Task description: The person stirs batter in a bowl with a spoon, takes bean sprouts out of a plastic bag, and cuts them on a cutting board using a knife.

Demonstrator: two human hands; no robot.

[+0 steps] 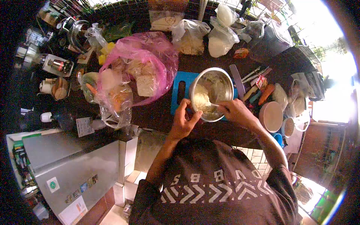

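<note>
A steel mixing bowl (227,77) stands on a blue cutting board (179,103), with pale, crumbly mash (201,96) heaped on its left side. My left hand (183,122) is closed on the bowl's near left rim, thumb and fingers at its edge. Over the near right rim reaches my right hand (238,112), its fingers wrapped round the handle of a spoon (213,105). The spoon's head lies at the mash and is partly hidden in it. More of the mash is smeared over the bowl's inner wall.
Left of the board lies a pink plastic bag (168,56) with pale blocks. Clear bags (223,45) line the back. On the right are a purple-grey knife (237,80), a carrot (266,93), a pink bowl (270,117) and small packets. A fridge (80,161) stands lower left.
</note>
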